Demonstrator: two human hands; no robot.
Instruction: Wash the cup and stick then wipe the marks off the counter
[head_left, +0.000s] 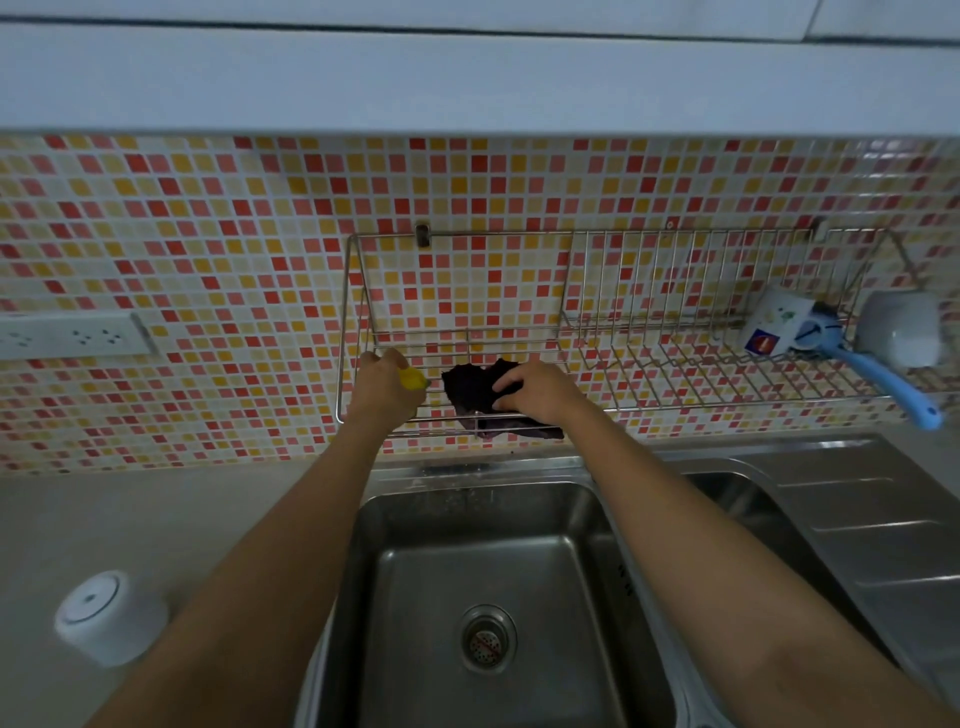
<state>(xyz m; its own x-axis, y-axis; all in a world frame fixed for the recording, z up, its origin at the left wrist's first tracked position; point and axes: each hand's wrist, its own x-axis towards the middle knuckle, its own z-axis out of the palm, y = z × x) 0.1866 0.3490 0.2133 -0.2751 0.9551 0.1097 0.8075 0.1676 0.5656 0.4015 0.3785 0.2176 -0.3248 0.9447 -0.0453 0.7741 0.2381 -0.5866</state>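
Two mugs (779, 325) crowd rack's (623, 410) right end.

A home kitchen — a stainless steel sink (483, 571) set in a pale counter (156, 519), mosaic-tiled splashback (208, 218), wall-hung wire dish rack (649, 364) holding white mugs (779, 322).

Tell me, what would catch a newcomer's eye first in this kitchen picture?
Probably the red, orange and yellow mosaic wall behind everything. Next, two bare arms reaching over the steel sink to a wire rack on that wall: the left hand holds something yellow, the right hand grips a dark cloth.
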